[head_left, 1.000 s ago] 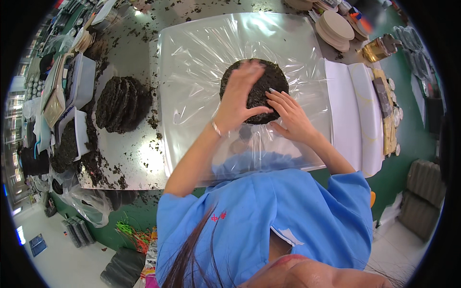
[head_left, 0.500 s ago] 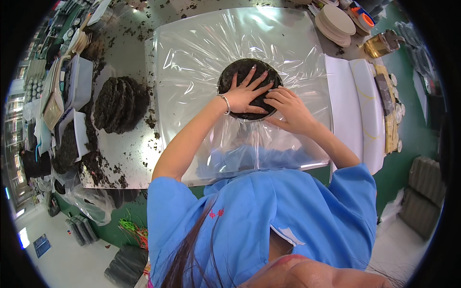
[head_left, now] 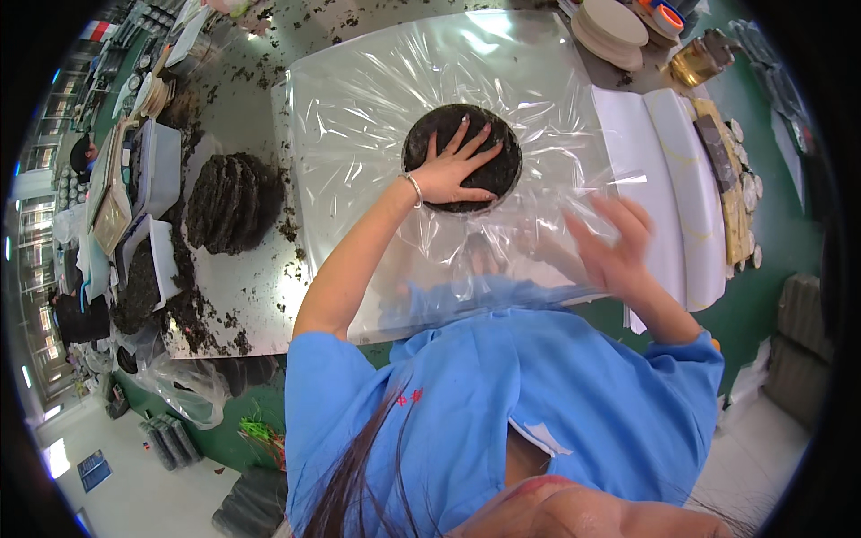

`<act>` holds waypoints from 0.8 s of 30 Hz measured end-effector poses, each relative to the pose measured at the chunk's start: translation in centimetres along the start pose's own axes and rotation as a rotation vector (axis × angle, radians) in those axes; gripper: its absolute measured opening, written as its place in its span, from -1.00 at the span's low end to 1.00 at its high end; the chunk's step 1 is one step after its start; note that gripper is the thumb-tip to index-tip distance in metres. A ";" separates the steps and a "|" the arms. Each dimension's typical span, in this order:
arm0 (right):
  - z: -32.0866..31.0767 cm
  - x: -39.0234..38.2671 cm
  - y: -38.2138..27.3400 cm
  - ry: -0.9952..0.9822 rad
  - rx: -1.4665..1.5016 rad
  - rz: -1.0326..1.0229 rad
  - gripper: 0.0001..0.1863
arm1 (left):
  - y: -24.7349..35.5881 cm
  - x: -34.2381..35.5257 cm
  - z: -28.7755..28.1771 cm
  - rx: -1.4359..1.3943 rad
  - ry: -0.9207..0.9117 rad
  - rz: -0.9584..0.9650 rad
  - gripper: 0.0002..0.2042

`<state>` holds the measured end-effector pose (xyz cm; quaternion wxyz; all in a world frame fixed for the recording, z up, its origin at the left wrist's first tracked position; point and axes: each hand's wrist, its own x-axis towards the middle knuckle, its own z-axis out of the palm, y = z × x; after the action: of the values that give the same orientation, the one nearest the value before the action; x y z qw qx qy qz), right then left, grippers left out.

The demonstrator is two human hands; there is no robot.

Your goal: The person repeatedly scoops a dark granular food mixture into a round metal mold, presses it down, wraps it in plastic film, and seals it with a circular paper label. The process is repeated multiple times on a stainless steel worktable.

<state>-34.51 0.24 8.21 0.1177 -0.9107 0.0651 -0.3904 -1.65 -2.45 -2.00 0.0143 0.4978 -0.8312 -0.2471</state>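
Dark round slab point(head_left: 499, 172) lies flat near the middle of a wide clear plastic film point(head_left: 354, 125), partly covered by the person's left hand point(head_left: 448, 177). On the slab's near side is the person's blue top point(head_left: 484, 386). To the slab's right and somewhat toward the person, the right hand point(head_left: 614, 238) hangs over the right part of the film, apart from the slab; its fingers look loosely parted, but blur hides whether they have hold of anything. The left hand rests palm down on the slab, fingers fanned wide and thumb stretched out, gripping nothing; a bracelet point(head_left: 418, 191) circles its wrist just beside the slab's left edge. Around the slab, creases in the film radiate outward; whether the film passes over or under the slab cannot be told. Left of the slab, well apart, a stack of dark rounds point(head_left: 229, 202) sits on a shiny worktop point(head_left: 251, 296) strewn with dark crumbs point(head_left: 193, 318), with a whitish plastic bin point(head_left: 161, 170) farther left. Right of the slab, at the film's edge, lie white sheets point(head_left: 628, 152). Beyond the slab, to the far right, pale round boards point(head_left: 610, 31) are piled near a glass vessel with golden contents point(head_left: 702, 58).
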 end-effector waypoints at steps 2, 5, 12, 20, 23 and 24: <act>-1.2 3.1 -3.4 0.130 -0.052 -0.426 -0.93 | 0.3 -0.5 -0.2 -0.033 0.096 0.010 -0.11; 1.3 -3.7 -2.9 -0.672 -0.007 -0.001 -0.66 | 1.5 -1.9 -2.5 -0.113 0.128 0.020 -0.32; 13.1 1.3 -0.4 -0.257 -0.276 0.401 -0.04 | 15.5 -12.7 -8.5 -0.841 0.560 0.231 -0.63; 17.0 5.5 2.4 0.098 -0.208 0.567 -0.72 | 10.6 -14.6 4.4 -0.690 0.580 -0.442 -0.31; 16.2 4.9 2.8 0.045 -0.202 0.586 -0.74 | 7.7 -11.0 3.0 -1.435 0.975 -0.425 -0.12; 16.2 4.6 3.0 0.015 -0.216 0.593 -0.76 | 7.5 -9.2 1.2 -1.565 1.132 -0.320 -0.13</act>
<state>-19.62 -0.98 -0.17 0.1287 -0.8565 0.3697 -0.3365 -3.47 8.60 2.19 0.7035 0.4995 -0.2256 -0.4525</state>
